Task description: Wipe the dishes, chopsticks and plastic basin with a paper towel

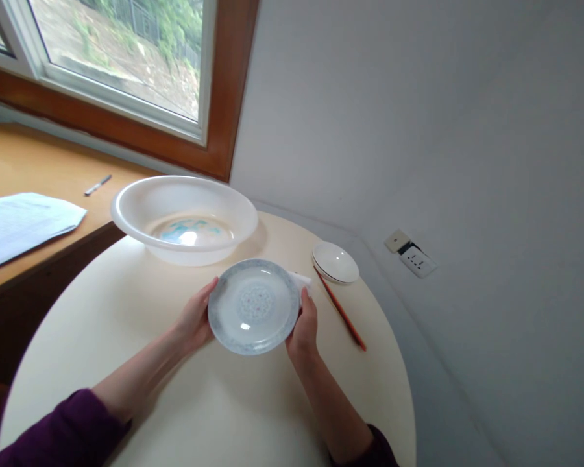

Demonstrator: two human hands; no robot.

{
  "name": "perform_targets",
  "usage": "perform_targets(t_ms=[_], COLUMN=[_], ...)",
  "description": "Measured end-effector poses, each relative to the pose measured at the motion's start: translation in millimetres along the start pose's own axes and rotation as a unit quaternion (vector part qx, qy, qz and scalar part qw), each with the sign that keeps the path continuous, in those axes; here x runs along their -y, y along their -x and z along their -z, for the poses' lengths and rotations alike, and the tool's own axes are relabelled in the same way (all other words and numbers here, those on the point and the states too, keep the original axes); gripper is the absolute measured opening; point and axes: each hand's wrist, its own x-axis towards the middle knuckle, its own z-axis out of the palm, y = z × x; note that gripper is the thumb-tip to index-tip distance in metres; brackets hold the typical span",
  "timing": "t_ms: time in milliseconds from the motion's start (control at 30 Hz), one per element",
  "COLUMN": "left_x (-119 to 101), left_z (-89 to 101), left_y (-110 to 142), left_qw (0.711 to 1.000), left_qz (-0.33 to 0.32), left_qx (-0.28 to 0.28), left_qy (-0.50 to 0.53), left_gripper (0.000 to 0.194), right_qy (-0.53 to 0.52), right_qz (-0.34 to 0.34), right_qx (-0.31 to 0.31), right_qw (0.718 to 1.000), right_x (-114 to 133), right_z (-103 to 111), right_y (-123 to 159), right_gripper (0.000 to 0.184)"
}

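A round plate (254, 306) with a grey-blue patterned rim and a floral centre is held between both hands over the table. My left hand (198, 318) grips its left edge, fingers mostly hidden beneath. On the opposite edge my right hand (304, 327) is closed, thumb up by the rim. A bit of white cloth or tissue (300, 281) shows behind the plate near my right thumb; whether that hand holds it too I cannot tell.
A translucent plastic basin (185, 253) stands behind the plate. To the right lie small white dishes (335, 261), stacked, and reddish chopsticks (340, 310) on the round table (214, 415). Papers (24, 224) and a pen (98, 185) rest on the wooden desk. A wall bounds the right side.
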Motion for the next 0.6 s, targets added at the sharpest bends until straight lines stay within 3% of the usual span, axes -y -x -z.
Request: perform_targets(t_ms=[267, 433, 600], left_x=[9, 13, 14], left_z=[10.6, 12.3, 11.2], left_y=[-8, -9, -6], left_qw=[0.997, 0.988, 0.984], left_qz=[-0.013, -0.022, -0.017], left_qx=[-0.040, -0.072, -0.052], left_qy=[-0.070, -0.137, -0.167], left_gripper=[0.031, 0.028, 0.025], right_qy=[-0.028, -0.024, 0.045], right_qz=[0.027, -0.009, -0.043], right_qx=[0.092, 0.148, 0.168], right_qw=[0.995, 0.989, 0.984], right_x=[13, 25, 28], right_z=[-23, -40, -51], right_y=[27, 28, 21], right_gripper=[0.043, 0.041, 0.042])
